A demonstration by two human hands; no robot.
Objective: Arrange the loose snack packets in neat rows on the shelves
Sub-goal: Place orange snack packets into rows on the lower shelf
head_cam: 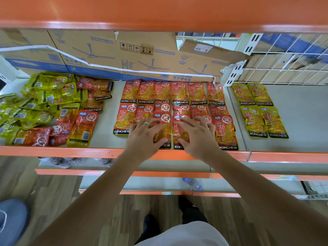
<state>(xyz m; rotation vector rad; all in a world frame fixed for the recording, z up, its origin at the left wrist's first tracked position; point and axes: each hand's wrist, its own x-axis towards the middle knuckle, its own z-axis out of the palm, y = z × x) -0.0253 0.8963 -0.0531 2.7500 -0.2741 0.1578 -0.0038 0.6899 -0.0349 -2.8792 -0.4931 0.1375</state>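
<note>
Fingers spread wide, the left hand (145, 133) is pressing a red Konchew packet (164, 127) and the right hand (199, 134) the neighbouring packet (178, 137), on the shelf (104, 134).

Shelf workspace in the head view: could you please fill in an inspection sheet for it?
Surface: grey shelf with orange front edge.
Job's things: red packets in rows at centre; yellow packets in rows at right.
Clutter: loose pile of green, yellow and red packets at left.
Hands: left hand and right hand rest flat on front red packets.
Cables: nothing seen.
Surroundings: cardboard boxes behind; wire mesh at right.
</note>
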